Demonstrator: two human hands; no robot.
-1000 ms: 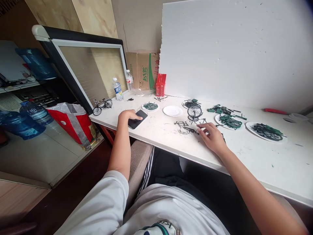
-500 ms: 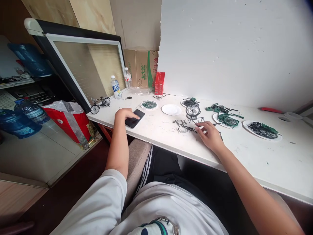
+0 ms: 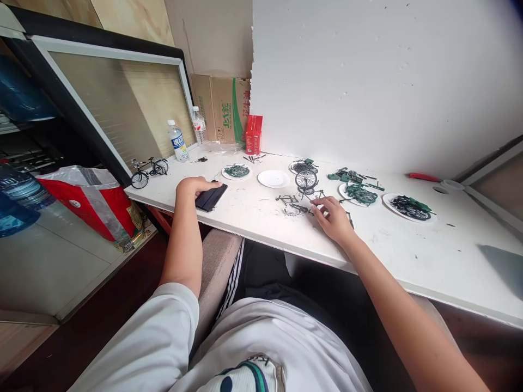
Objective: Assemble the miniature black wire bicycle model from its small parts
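My left hand (image 3: 193, 188) is closed on a black smartphone (image 3: 211, 198) at the table's front edge. Its thumb lies over the phone's top, while its other fingers are mostly hidden. Thumb and fingertips of my right hand (image 3: 332, 216) pinch a thin dark rod-like piece, too small to name exactly. Around those fingertips lie a black model bicycle frame (image 3: 289, 200), small dark parts and a spoked wheel (image 3: 306, 179). A finished-looking black model bicycle (image 3: 150, 171) stands upright at the table's left end.
White paper plates hold green and black model parts, such as the right-hand plate (image 3: 425, 218); one plate (image 3: 273, 178) is bare. Loose green parts (image 3: 349, 175) lie behind. Bottles (image 3: 177, 141), a red box (image 3: 254, 134) and a cardboard carton (image 3: 220, 111) stand at the back left.
The view has turned to the right, so everything sits further left. On the smartphone, the left thumb has shifted towards its far end. The right hand has barely moved over the parts.
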